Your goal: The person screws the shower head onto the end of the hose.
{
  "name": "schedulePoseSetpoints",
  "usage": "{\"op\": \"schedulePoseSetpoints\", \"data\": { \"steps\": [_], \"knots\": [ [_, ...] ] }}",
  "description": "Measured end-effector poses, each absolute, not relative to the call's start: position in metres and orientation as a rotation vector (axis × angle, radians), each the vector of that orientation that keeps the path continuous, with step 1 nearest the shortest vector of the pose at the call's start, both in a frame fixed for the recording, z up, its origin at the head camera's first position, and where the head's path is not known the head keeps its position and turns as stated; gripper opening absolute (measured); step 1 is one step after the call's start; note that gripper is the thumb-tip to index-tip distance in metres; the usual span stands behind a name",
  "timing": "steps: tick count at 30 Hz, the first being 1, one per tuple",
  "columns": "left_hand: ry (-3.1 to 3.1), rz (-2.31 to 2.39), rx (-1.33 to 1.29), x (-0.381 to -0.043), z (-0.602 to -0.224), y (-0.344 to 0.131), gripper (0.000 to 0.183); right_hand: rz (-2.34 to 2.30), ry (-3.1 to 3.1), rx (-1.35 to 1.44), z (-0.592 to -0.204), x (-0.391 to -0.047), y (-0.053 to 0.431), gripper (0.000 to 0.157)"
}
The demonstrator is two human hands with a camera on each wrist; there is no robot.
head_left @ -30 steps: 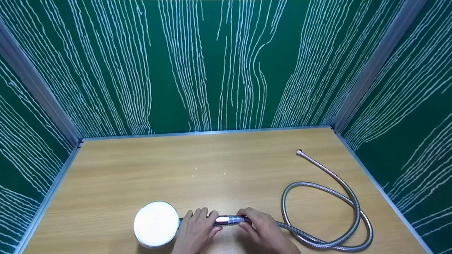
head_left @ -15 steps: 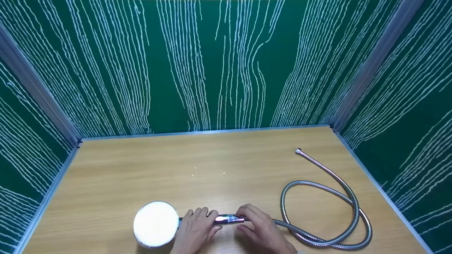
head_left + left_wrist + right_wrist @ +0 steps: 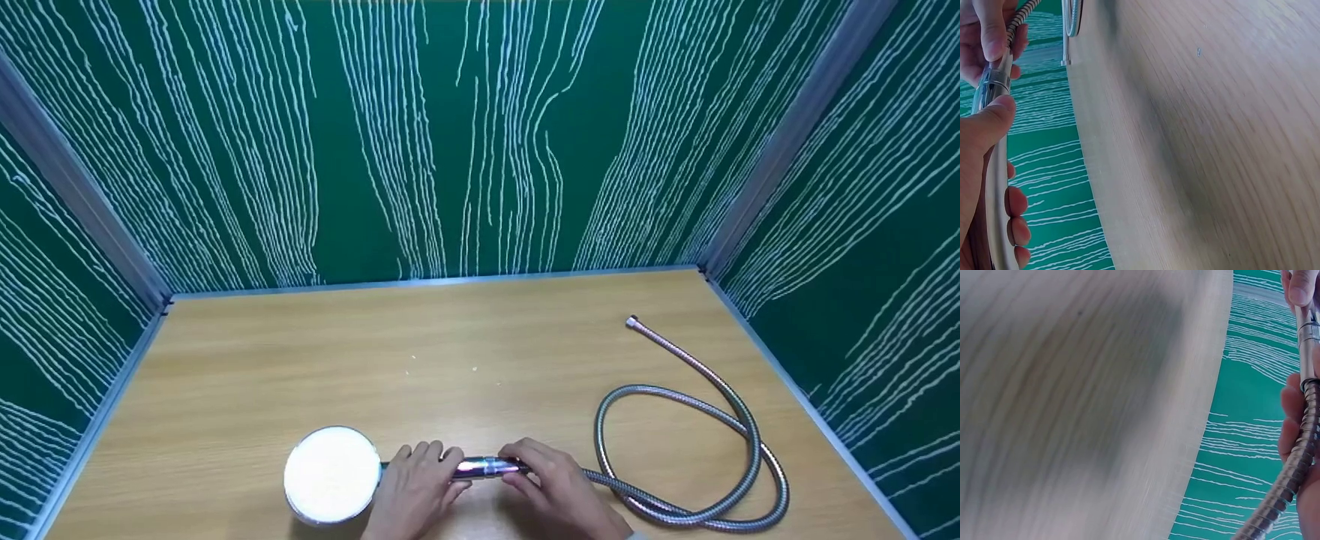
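Observation:
A shower head (image 3: 332,475) with a round white face and a chrome handle (image 3: 472,468) lies across the near part of the table. My left hand (image 3: 414,486) grips the handle, thumb along it and fingers wrapped round it in the left wrist view. At the handle's right end, my right hand (image 3: 555,484) pinches the chrome connector (image 3: 1307,371) where the ribbed metal shower hose (image 3: 1283,495) meets it. The hose runs from under the right hand into loose loops on the table, its free end fitting (image 3: 632,322) pointing to the back.
The wooden table (image 3: 300,360) is bordered by metal edging and green panels (image 3: 480,135) with white wavy lines at the back and sides. A few small white specks (image 3: 474,369) lie on the tabletop.
The right hand's fingers and thumb shift slightly at the connector, spreading and closing again around it. The left hand and the shower head stay in place.

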State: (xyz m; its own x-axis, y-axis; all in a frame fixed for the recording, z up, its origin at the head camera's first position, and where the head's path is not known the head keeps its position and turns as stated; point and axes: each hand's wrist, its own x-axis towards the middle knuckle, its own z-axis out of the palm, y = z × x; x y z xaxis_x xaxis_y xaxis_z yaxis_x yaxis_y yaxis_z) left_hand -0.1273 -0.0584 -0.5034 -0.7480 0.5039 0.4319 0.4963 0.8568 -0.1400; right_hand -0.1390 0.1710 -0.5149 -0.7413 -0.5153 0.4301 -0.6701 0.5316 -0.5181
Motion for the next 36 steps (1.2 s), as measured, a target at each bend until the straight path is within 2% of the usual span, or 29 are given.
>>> {"op": "schedulePoseSetpoints", "data": {
  "steps": [9,17,24,36],
  "knots": [
    [-2.581,0.020,-0.759,-0.1273,-0.5048,-0.0601,0.035,0.895,-2.464,1.060,-0.5195,-0.1397,0.1698,0.017],
    [-2.555,0.004,-0.765,-0.1278,-0.5038,-0.0607,0.035,0.975,-2.546,1.002,-0.5203,-0.1379,0.1690,0.028],
    [-2.524,-0.003,-0.777,-0.1291,-0.5059,-0.0606,0.036,1.013,-2.468,1.032,-0.5219,-0.1393,0.1676,0.025],
    [-2.529,0.005,-0.774,-0.1303,-0.5062,-0.0608,0.036,0.821,-2.536,1.019,-0.5190,-0.1396,0.1672,0.016]
  ]
}}
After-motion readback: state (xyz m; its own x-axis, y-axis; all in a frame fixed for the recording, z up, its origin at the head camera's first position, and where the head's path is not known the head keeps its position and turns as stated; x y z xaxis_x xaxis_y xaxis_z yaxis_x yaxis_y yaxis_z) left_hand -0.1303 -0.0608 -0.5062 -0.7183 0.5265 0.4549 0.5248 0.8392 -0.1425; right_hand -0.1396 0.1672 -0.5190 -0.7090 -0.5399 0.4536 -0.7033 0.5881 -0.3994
